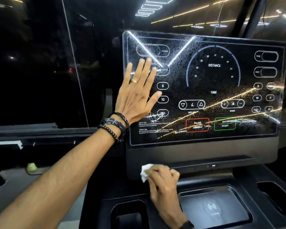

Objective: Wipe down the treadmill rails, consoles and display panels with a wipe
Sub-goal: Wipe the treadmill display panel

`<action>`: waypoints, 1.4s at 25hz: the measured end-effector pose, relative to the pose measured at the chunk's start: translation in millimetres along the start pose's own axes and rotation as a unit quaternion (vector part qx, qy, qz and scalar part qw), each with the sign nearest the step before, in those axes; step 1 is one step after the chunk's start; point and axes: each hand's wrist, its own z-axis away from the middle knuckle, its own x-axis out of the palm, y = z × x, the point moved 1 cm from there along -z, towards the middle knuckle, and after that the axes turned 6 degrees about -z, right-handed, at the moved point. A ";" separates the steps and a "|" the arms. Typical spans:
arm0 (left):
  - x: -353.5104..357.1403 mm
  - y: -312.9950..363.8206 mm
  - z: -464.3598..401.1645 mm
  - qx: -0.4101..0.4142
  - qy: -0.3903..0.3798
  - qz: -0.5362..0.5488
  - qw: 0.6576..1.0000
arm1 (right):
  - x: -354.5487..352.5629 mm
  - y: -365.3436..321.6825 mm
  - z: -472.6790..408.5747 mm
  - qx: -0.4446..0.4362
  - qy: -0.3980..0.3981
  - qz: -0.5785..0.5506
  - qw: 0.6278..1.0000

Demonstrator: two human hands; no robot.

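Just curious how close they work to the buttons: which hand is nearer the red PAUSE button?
Right. The right hand, gripping the wipe, is below the PAUSE button; the left hand lies flat up-left.

Head-worn wide-angle view, facing forward and slightly down.
Close to the display panel [205, 90], which fills 12 to 3 o'clock; console tray [213, 204] lies at 5 o'clock.

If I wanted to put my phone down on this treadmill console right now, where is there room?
The flat pad with the wireless symbol, right of the right hand, looks bare. So do the cup wells to its left and right. It is crowded below the display panel, where that hand holds the wipe, and at the panel's left, under the left hand.
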 end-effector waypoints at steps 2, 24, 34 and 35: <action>-1.0 -0.4 -2.3 0.005 -0.010 0.000 1.000 | -4.9 6.2 -25.5 0.052 0.064 0.016 0.996; 2.5 79.2 -16.3 0.106 -0.011 0.055 0.993 | -39.7 24.5 10.1 0.373 0.230 -0.135 0.889; 13.9 92.1 -13.8 0.153 -0.029 -0.002 0.988 | -77.7 72.3 13.3 0.417 0.247 -0.099 0.869; 13.8 92.0 -13.8 0.156 -0.030 -0.002 0.987 | -86.6 86.4 12.7 0.427 0.253 -0.085 0.864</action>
